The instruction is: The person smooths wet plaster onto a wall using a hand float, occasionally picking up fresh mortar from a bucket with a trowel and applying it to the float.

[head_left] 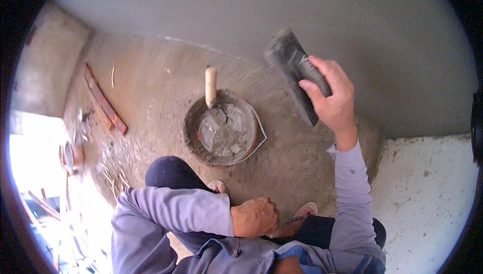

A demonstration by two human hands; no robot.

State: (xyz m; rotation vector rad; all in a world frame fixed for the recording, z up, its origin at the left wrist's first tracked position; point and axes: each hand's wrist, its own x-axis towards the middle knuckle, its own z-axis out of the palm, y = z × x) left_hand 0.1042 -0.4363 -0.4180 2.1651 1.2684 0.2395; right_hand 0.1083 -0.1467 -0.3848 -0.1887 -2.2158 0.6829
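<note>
My right hand (pixel 332 93) grips a dark grey hand float (pixel 287 57), held in front of the grey plastered wall (pixel 392 42); whether it touches the wall I cannot tell. My left hand (pixel 254 216) is closed, low between my bent knees, and whatever its curled fingers may hold is hidden. In front of me a round bucket (pixel 191 143) with a wire handle sits on the floor, with wet grey mortar (pixel 226 135) inside. A tool with a pale wooden handle (pixel 211 85) stands in the bucket, its metal end partly in the mortar.
Reddish boards (pixel 106 100) lie on the rough concrete floor (pixel 136 83) at the left. Round containers (pixel 74 154) and scattered sticks (pixel 116 178) are near a bright opening at the lower left. A short wall (pixel 45 67) borders the left side; a pale, speckled surface (pixel 422 188) is at the right.
</note>
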